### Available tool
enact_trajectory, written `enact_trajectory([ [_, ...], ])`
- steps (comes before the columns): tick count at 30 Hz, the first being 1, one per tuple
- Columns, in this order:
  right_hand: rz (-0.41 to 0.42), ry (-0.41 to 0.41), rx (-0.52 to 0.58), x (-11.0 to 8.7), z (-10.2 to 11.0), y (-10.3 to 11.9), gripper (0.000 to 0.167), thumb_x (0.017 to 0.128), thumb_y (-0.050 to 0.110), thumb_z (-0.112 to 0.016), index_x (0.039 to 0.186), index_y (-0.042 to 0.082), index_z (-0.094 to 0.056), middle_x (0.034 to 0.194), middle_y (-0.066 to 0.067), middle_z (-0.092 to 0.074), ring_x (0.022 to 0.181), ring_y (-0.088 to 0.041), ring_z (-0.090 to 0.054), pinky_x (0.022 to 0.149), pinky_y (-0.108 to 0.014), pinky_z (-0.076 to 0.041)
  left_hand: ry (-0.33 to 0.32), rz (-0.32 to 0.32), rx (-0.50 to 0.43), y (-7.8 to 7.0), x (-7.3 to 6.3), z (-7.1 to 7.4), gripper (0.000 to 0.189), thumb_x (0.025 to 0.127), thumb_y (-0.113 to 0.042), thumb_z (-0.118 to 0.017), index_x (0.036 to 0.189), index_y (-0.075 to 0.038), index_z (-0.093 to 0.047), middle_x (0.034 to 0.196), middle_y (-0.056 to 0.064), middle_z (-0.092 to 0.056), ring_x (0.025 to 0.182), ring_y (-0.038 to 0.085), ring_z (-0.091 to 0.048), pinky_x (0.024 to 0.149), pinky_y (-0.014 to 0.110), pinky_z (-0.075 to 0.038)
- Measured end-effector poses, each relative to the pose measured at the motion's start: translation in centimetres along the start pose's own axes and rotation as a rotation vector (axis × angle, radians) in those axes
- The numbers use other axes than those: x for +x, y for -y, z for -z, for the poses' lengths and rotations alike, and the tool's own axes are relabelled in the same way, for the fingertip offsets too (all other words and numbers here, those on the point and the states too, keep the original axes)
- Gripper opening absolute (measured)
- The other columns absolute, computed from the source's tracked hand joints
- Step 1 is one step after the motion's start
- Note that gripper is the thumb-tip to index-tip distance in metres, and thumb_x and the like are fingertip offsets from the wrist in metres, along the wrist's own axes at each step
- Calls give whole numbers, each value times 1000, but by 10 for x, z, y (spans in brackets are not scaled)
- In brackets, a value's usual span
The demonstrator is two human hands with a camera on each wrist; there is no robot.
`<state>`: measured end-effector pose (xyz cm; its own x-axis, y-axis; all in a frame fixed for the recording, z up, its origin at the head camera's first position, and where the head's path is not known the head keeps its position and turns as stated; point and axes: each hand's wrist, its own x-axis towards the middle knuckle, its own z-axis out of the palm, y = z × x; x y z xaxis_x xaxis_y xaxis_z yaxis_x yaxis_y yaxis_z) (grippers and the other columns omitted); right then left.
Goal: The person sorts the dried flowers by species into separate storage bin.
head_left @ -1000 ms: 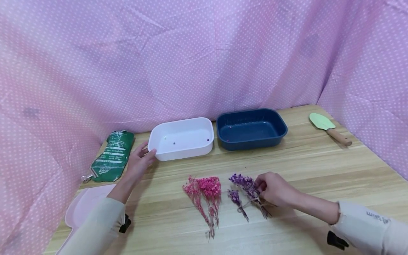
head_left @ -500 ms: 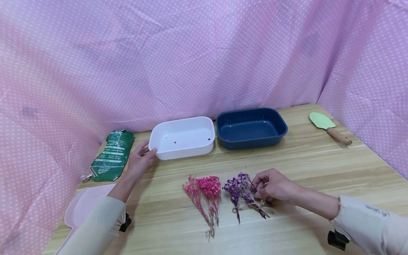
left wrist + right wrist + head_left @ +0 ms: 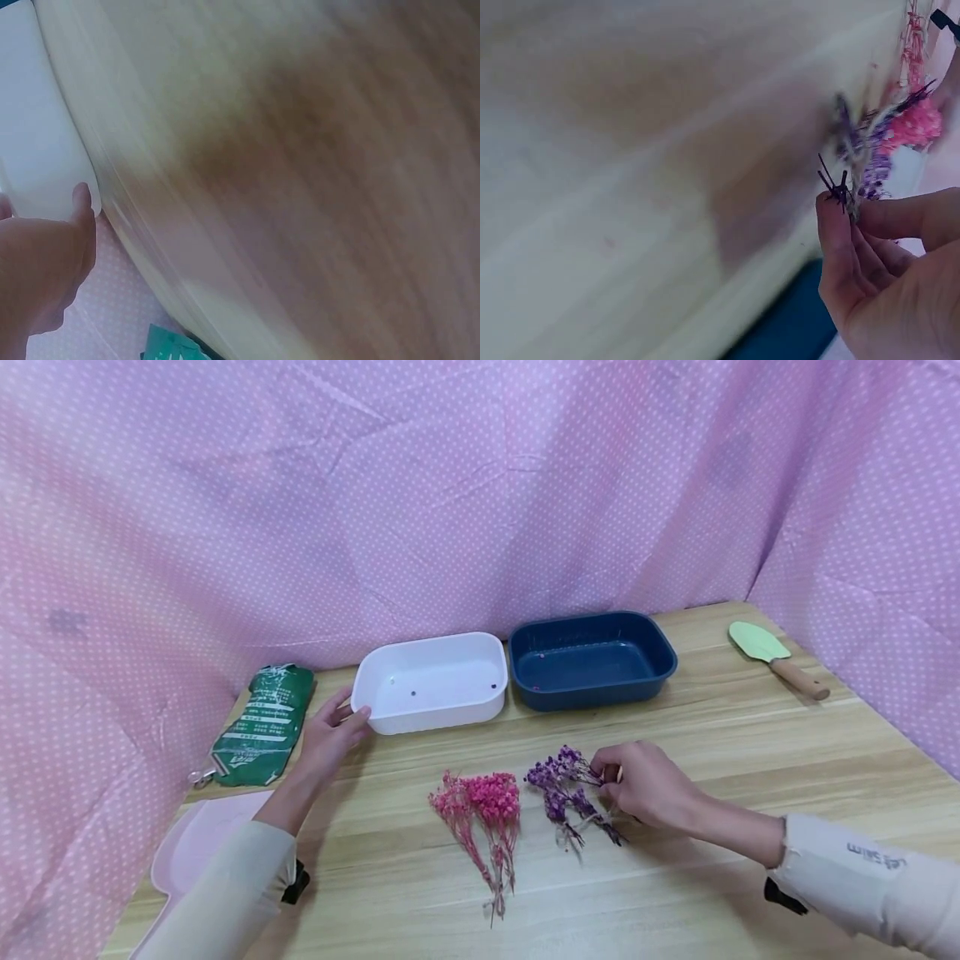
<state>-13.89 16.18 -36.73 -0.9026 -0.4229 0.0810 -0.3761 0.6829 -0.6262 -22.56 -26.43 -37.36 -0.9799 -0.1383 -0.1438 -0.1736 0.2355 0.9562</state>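
My right hand [image 3: 648, 785] pinches the stems of a bunch of purple dried flowers [image 3: 838, 191] between thumb and fingertips, with the heads pointing left. Right beside it, overlapping in the head view, are more purple dried flowers [image 3: 583, 810] tied with twine. To their left, two bunches of pink dried flowers [image 3: 491, 802] lie on the table, stems toward me. My left hand [image 3: 333, 735] grips the near left corner of a white plastic tub [image 3: 442, 718], thumb at the rim and fingers along the side. A few small bits lie in the tub.
A dark blue tub [image 3: 600, 693] stands right of the white one. At the far right lies a green trowel [image 3: 761, 643] with a wooden handle. On the left are a green bag [image 3: 266, 727] and a pale pink flat item [image 3: 202, 839]. A polka-dot cloth [image 3: 480, 502] hangs behind.
My right hand has lifted a purple bunch's stems and moved slightly away from me; the purple bunches have shifted closer together. My left hand and the white tub have moved slightly right.
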Motion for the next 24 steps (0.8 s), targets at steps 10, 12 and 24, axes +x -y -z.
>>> enact_trajectory([
  [10, 78, 80, 22, 5, 7, 2, 20, 74, -8, -71, 81, 11, -70, 72, 3, -64, 64, -9, -57, 52, -25, -53, 7, 7, -5, -1, 1, 0, 65, 97, -25, -58, 153, -21, -25, 148, 17, -37, 126, 32, -48, 100, 36, -47],
  [12, 155, 17, -172, 3, 5, -2, 28, 70, -12, -68, 76, 15, -68, 71, 7, -65, 64, -6, -57, 54, -23, -51, 9, 10, -6, -1, 2, 1, 66, 97, -26, -59, 154, -21, -25, 148, 17, -37, 127, 32, -47, 100, 36, -47],
  [24, -90, -10, 204, 16, 34, 13, 20, 79, -2, -73, 99, 0, -71, 75, -2, -66, 66, -14, -61, 54, -26, -56, -4, 2, -20, 1, 2, 0, 69, 95, -28, -62, 153, -18, -27, 146, 18, -39, 124, 30, -50, 100, 36, -47],
])
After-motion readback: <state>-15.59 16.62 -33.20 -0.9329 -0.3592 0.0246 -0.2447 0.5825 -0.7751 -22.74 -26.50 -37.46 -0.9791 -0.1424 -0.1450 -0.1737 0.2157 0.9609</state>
